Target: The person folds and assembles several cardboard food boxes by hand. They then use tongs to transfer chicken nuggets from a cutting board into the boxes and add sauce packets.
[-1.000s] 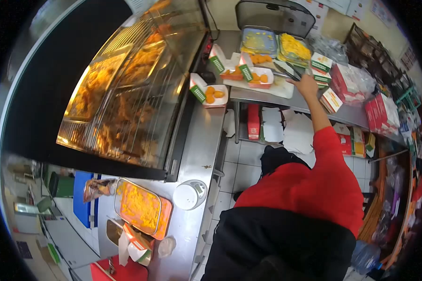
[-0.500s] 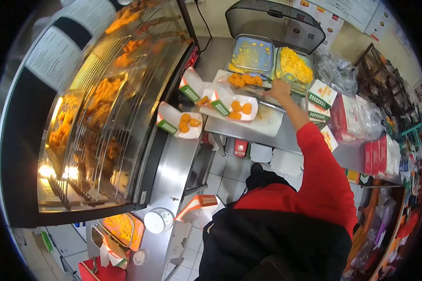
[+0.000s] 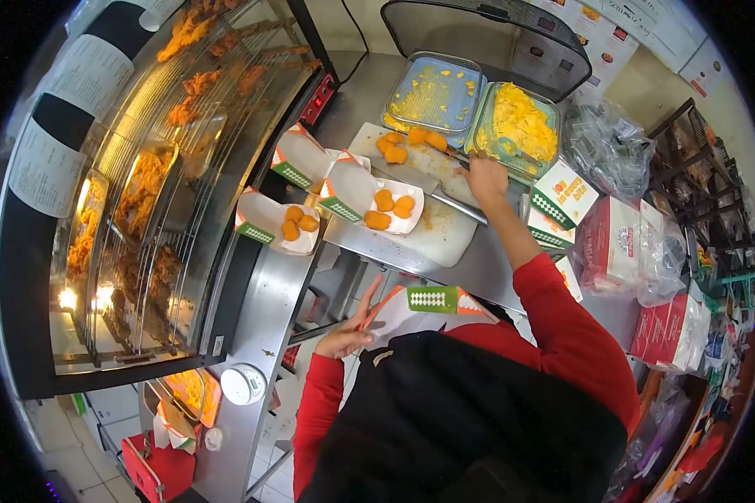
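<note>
My left hand [image 3: 349, 332] grips the edge of an open orange, green and white box [image 3: 432, 303] in front of my body. My right hand [image 3: 486, 178] is closed round a thin dark utensil [image 3: 455, 155], whose far end is beside breaded pieces [image 3: 428, 138] on the white cutting board [image 3: 449, 239]. A knife [image 3: 457, 204] lies across the board, below my right hand. Two open boxes, one in front [image 3: 352, 189] and one at the left [image 3: 264, 211], hold breaded pieces. Behind them stands another open box [image 3: 300, 159].
A heated display case [image 3: 143, 218] fills the left side. Behind the board are a blue tray [image 3: 436, 90] and a tray of yellow shreds [image 3: 516, 126], under a raised dark lid [image 3: 486, 42]. Closed boxes [image 3: 564, 194], plastic bags [image 3: 604, 147] and red packages [image 3: 608, 235] stand at the right.
My left hand has come into view on the open box, which has moved up and right. My right hand has shifted slightly down and left. The view has shifted, and the knife shows more clearly.
</note>
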Motion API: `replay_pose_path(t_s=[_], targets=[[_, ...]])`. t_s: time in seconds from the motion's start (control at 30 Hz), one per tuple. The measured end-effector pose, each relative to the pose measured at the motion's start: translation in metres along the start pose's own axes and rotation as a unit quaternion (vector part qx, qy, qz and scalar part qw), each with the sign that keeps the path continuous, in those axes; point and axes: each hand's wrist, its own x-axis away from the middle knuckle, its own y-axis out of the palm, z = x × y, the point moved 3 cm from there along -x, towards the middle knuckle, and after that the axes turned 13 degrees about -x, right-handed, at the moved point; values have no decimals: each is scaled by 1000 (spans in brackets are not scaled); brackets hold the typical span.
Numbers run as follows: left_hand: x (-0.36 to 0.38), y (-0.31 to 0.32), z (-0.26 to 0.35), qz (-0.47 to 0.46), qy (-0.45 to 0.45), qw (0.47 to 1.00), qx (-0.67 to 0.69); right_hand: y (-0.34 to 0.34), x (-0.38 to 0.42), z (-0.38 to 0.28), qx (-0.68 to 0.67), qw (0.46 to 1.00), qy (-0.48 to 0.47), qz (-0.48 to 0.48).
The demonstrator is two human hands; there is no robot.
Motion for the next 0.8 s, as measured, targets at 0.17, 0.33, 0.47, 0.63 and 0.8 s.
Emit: replay_pose_path(t_s=[0.17,0.33,0.47,0.63,0.8], targets=[[-22,-11,-21,-79,-111,979,155,-5,9,7,-22,999,-11,36],[-31,-6,-14,-85,-98,989,76,-36,28,-1,-88,996,10,6],[-23,-43,-29,159,-49,958,234,-78,32,-10,-127,991,-9,29],[-84,-8,16,172,308,878,325,-165,38,-35,-260,955,-99,103],[-118,-9,1,131,281,903,298,-220,67,-71,-275,928,-252,14]])
